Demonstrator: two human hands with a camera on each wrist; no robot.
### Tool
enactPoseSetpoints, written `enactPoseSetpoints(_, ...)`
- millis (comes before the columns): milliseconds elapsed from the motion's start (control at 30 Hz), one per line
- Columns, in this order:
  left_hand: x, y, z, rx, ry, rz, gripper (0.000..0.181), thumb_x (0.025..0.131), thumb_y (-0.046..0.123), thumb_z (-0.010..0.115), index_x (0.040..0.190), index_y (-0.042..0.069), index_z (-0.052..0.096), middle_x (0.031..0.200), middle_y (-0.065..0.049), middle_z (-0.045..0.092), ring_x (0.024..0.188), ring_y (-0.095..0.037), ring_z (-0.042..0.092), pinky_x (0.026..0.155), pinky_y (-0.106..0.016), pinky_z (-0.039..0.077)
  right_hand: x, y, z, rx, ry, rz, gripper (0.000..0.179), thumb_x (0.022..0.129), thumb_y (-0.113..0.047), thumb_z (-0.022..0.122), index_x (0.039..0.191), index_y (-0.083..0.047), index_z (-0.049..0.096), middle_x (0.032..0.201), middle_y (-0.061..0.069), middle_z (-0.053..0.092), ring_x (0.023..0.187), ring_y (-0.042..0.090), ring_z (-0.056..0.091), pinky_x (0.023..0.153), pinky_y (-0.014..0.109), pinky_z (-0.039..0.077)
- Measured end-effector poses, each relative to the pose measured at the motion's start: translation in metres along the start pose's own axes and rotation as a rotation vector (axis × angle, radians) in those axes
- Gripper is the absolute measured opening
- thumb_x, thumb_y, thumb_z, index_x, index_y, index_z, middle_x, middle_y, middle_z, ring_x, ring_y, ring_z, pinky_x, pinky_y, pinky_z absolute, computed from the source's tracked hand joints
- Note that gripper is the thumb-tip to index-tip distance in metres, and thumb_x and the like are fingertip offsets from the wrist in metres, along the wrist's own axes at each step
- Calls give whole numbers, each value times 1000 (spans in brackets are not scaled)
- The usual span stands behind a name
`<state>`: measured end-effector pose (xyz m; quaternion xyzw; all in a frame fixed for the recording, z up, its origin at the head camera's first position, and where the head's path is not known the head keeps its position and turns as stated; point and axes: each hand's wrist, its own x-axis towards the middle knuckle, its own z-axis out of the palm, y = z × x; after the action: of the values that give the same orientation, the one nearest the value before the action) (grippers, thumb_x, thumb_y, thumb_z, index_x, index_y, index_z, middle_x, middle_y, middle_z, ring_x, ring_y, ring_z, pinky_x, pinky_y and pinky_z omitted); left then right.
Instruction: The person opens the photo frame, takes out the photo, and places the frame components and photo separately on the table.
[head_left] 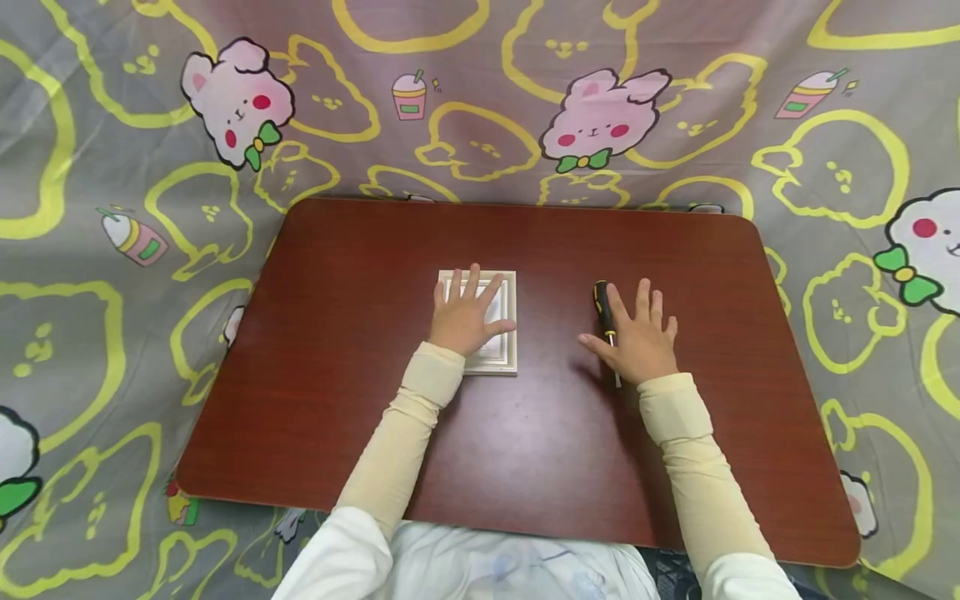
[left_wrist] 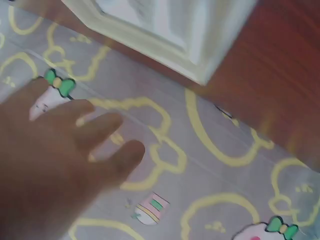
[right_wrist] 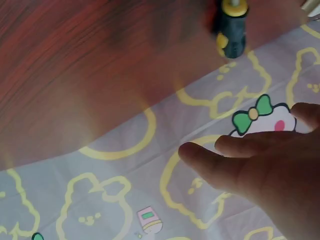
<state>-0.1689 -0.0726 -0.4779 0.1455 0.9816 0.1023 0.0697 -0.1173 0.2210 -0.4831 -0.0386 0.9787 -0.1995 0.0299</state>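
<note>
In the head view a cream picture frame (head_left: 509,354) lies on the brown table, left of its middle. My left hand (head_left: 461,321) is spread over the frame and hides much of its left side. To the right lies a screwdriver (head_left: 603,307) with a black and yellow handle, its shaft toward me. My right hand (head_left: 643,343), fingers spread, is just right of it, with the thumb crossing over the shaft. The left wrist view shows a corner of the picture frame (left_wrist: 150,37) beyond the left hand (left_wrist: 60,150). The screwdriver's handle (right_wrist: 232,32) appears in the right wrist view, apart from the right hand (right_wrist: 265,165).
The brown wooden table (head_left: 360,275) has rounded corners. A grey cloth (head_left: 480,83) printed with yellow outlines and cartoon rabbits hangs behind it and at both sides. Pale sleeves (head_left: 393,442) cover both forearms, and the person's white clothing is at the near edge.
</note>
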Motion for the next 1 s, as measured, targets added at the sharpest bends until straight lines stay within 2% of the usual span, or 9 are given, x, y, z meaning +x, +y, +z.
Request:
enactPoseSetpoints(100, 4, 16, 5, -11, 93, -21, 64, 96, 55, 61, 147, 17, 55, 139, -15, 59, 118, -35, 61, 99, -50, 45, 1, -5, 5, 41, 61, -31, 82, 94, -54, 65, 156, -9, 38, 161, 33, 11, 147, 53, 12, 103, 78, 18)
enactPoseSetpoints(167, 8, 28, 9, -17, 111, -57, 52, 97, 49, 63, 134, 12, 66, 114, -13, 70, 91, -31, 70, 78, -44, 55, 1, -9, 10, 73, 99, -53, 69, 97, -46, 65, 149, -4, 48, 157, 34, 24, 144, 52, 22, 103, 75, 25)
enactPoseSetpoints(233, 13, 39, 14, -20, 96, -107, 44, 97, 45, 65, 122, 8, 70, 98, -12, 71, 79, -28, 69, 65, -41, 56, 1, -14, 14, 99, 124, -75, 58, 98, -38, 65, 141, 1, 56, 150, 33, 38, 137, 51, 36, 102, 70, 32)
enactPoseSetpoints(367, 20, 53, 22, 6, 19, -187, 45, 95, 47, 66, 111, 4, 68, 92, -13, 70, 79, -27, 69, 65, -41, 56, 0, -27, 19, 131, 105, -101, 47, 99, -29, 62, 133, 3, 61, 133, 29, 56, 122, 47, 53, 98, 61, 42)
enactPoseSetpoints(500, 23, 59, 27, 77, -27, -220, 53, 92, 54, 68, 108, 4, 68, 92, -12, 73, 82, -25, 70, 65, -39, 56, -1, -36, 25, 137, 75, -122, 41, 99, -27, 61, 129, 1, 64, 122, 24, 63, 109, 42, 61, 93, 56, 47)
enactPoseSetpoints(600, 24, 60, 31, 112, -38, -219, 48, 93, 52, 68, 103, 5, 72, 89, -9, 74, 81, -23, 71, 63, -38, 56, -2, -40, 29, 131, 68, -136, 39, 99, -27, 61, 127, 0, 66, 119, 22, 65, 105, 40, 64, 89, 55, 49)
enactPoseSetpoints(700, 26, 59, 36, 103, -52, -207, 33, 98, 38, 63, 96, 8, 76, 87, -7, 75, 79, -22, 71, 65, -38, 56, -3, -42, 33, 126, 63, -145, 38, 98, -26, 61, 126, 0, 66, 120, 22, 66, 106, 40, 64, 88, 56, 50)
enactPoseSetpoints(833, 29, 58, 42, 96, -63, -181, 28, 99, 26, 56, 89, 11, 77, 85, -6, 74, 76, -22, 70, 66, -38, 56, -4, -43, 37, 135, 44, -148, 37, 97, -24, 62, 125, 0, 66, 120, 21, 67, 112, 38, 63, 91, 55, 49)
enactPoseSetpoints(1000, 33, 59, 45, 143, -57, -164, 30, 99, 30, 57, 88, 12, 77, 83, -5, 74, 73, -21, 69, 63, -37, 56, -4, -45, 40, 152, 11, -144, 36, 97, -23, 63, 124, 0, 67, 123, 20, 67, 117, 37, 61, 96, 53, 47)
